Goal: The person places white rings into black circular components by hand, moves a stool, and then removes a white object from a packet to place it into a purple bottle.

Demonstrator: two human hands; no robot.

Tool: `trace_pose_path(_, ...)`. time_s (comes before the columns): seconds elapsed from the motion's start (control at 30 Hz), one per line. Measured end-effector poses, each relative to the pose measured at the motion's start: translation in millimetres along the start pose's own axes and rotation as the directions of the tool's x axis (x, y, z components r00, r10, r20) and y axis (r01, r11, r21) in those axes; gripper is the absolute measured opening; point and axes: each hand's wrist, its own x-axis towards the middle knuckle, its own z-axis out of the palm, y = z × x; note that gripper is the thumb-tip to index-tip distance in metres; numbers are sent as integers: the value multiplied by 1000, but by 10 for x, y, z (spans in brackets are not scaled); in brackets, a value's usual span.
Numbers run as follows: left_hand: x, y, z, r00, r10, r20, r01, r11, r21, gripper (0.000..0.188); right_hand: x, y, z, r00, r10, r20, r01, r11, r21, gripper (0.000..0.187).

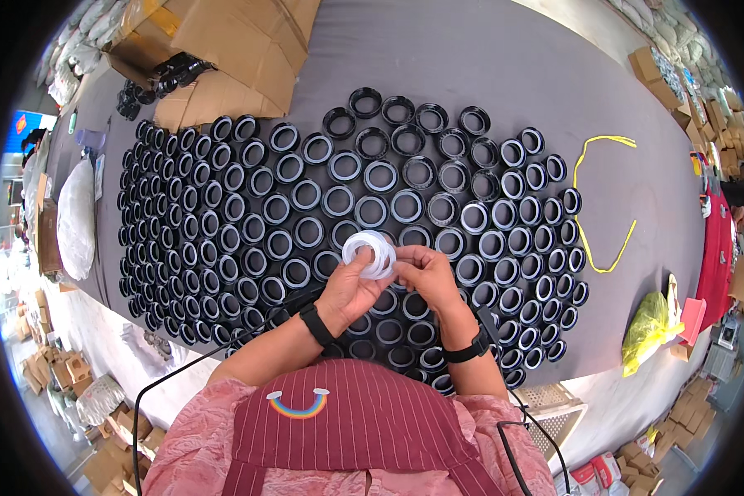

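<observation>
My hands, left [351, 289] and right [426, 277], pinch a stack of thin white rings [370, 253] by its rim; it seems light, bendy, easily fanned apart.

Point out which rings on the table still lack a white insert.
The all-black rings in the far middle rows lack them; the other black rings show white inner rings.

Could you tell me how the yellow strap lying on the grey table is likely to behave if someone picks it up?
The yellow strap would probably be floppy: it lies in a loose, wavy loop on the grey table. It looks thin and narrow, so it is likely very light. Lying flat, it seems unlikely to roll, though it might drag or tangle when lifted.
</observation>
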Motion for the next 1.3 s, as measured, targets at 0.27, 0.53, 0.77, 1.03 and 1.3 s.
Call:
trace_pose_path(0.27, 22, -4, 55, 996, 41, -80, -37, 998, 58, 29, -33, 43, -166, 995, 97, -19, -89, 966, 244, 12)
trace_pose_path(0.53, -19, 70, -1, 977, 72, -201, -72, 997, 12, 24, 293, 84, -617, 885, -169, -434, 213, 976, 55, 8)
trace_pose_path(0.77, -55, 42, -18, 978, 55, -200, -54, 998, 13, 23, 621, -4, -673, 820, -198, -537, 165, 980, -108, 11)
trace_pose_path(1.03, -61, 55, 38, 986, 39, -160, -37, 999, 18, 26, 604, -31, -697, 704, -551, -448, 42, 663, -748, 17)
trace_pose_path(1.3, 12, 29, 107, 999, -10, -34, 8, 999, -48, 32, 228, -134, -194, 938, -300, -174, 213, 894, -394, 17)
